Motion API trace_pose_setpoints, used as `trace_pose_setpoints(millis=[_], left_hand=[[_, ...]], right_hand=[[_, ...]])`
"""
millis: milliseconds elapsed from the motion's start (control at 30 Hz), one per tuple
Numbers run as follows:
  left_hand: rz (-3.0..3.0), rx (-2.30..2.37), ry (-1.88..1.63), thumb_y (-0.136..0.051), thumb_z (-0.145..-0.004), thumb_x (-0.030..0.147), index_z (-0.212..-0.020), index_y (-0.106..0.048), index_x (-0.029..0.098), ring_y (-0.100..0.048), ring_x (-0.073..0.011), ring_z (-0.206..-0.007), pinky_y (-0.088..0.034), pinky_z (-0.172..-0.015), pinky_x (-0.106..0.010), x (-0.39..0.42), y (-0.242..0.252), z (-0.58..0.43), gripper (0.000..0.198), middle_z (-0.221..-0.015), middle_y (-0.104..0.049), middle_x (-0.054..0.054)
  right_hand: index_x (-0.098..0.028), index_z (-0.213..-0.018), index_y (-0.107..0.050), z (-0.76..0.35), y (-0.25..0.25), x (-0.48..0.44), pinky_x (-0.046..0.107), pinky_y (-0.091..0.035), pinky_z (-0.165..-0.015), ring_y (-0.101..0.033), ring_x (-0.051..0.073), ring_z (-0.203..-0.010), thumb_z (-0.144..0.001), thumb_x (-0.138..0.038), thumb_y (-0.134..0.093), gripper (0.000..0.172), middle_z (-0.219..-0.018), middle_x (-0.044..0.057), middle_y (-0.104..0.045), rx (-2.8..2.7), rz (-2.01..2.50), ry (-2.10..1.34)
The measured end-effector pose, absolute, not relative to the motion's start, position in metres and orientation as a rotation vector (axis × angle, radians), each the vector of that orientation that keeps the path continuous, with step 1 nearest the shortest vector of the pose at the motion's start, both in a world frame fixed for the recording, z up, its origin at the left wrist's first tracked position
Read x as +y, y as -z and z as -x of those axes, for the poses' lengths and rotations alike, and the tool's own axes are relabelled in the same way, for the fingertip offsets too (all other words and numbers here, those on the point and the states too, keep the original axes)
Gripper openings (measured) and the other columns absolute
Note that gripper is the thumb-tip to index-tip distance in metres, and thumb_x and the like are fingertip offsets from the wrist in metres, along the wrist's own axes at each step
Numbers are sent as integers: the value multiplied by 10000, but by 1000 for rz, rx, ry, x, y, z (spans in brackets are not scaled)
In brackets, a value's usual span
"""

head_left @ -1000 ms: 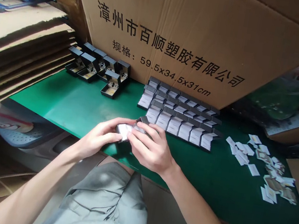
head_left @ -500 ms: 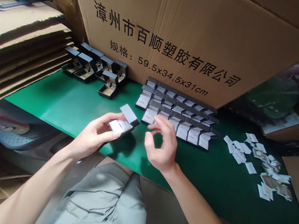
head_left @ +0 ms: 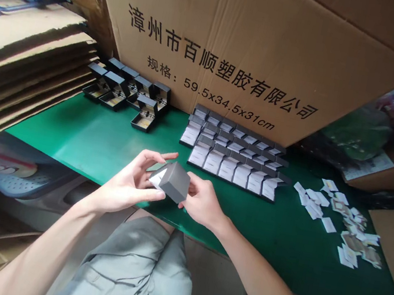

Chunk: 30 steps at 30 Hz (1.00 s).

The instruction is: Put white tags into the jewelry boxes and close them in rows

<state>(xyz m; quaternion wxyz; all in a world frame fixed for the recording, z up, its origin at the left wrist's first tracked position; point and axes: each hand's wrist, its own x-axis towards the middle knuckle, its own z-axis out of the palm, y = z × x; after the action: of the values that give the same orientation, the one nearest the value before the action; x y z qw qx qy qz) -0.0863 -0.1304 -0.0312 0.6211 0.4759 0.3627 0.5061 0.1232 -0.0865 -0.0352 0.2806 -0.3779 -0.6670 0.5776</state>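
Note:
A small black jewelry box (head_left: 176,182) with a white lining is held over the near edge of the green table, tilted, its lid partly raised. My left hand (head_left: 132,181) grips it from the left, thumb along the near side and the forefinger stretched out behind. From the right, my right hand (head_left: 203,200) has its fingers closed on the box's far right side; their tips are partly hidden. Beyond my hands stand rows of open jewelry boxes (head_left: 227,168) with white inserts. Further left is a group of open boxes (head_left: 144,120) with yellowish bottoms inside.
A large cardboard carton (head_left: 218,29) rises behind the green table (head_left: 87,141). Small white pads (head_left: 328,224) lie scattered at the right. Stacked cardboard sheets (head_left: 23,71) border the left side, with a grey-blue plastic basket (head_left: 19,182) below the table edge.
My right hand has moved left and down onto the box. The box has turned, so its dark outer lid now faces me, and its white inside is mostly hidden.

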Motion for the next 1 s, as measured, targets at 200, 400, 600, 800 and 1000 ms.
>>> trace_pose_setpoints(millis=[200,400,600,800,1000], left_hand=[[-1111,850,-1018,-817,-828,253,-1438,-537,302,-718,-242,-1070,-595,-860,-282,-129,31,90,673,-1283,-705,-96],[-1180,936,-952,-737,-895,429,-1574,-424,260,-695,-282,-1109,-575,-902,-317,-129,34,94,766,-1294,-720,-113],[-1222,932,-944,-787,-836,464,-1570,-429,249,-677,-313,-1137,-568,-930,-368,-128,39,95,845,-1318,-705,-127],[-1225,933,-947,-803,-816,442,-1527,-501,283,-707,-293,-1054,-588,-890,-380,-128,36,93,788,-1227,-747,-97],[-1173,943,-926,-778,-849,429,-1537,-481,316,-705,-282,-1093,-585,-909,-350,-129,34,93,758,-1248,-744,-90]], right_hand=[[-191,-742,-597,-124,36,-86,220,-476,-528,-564,102,-568,-788,-313,-733,189,-681,-19,-613,-1741,997,-1571],[-192,-815,-650,-123,36,-85,228,-486,-517,-551,101,-565,-755,-508,-814,361,-706,-17,-627,-1603,991,-1701],[-201,-783,-600,-123,35,-82,239,-490,-536,-559,110,-598,-685,-611,-847,488,-726,-15,-629,-1581,972,-1766],[-203,-847,-627,-126,28,-81,232,-476,-513,-543,98,-552,-739,-621,-807,467,-697,-30,-602,-1627,949,-1793],[-199,-851,-610,-128,23,-80,228,-470,-518,-549,94,-531,-762,-650,-773,488,-659,-44,-579,-1676,974,-1765]])
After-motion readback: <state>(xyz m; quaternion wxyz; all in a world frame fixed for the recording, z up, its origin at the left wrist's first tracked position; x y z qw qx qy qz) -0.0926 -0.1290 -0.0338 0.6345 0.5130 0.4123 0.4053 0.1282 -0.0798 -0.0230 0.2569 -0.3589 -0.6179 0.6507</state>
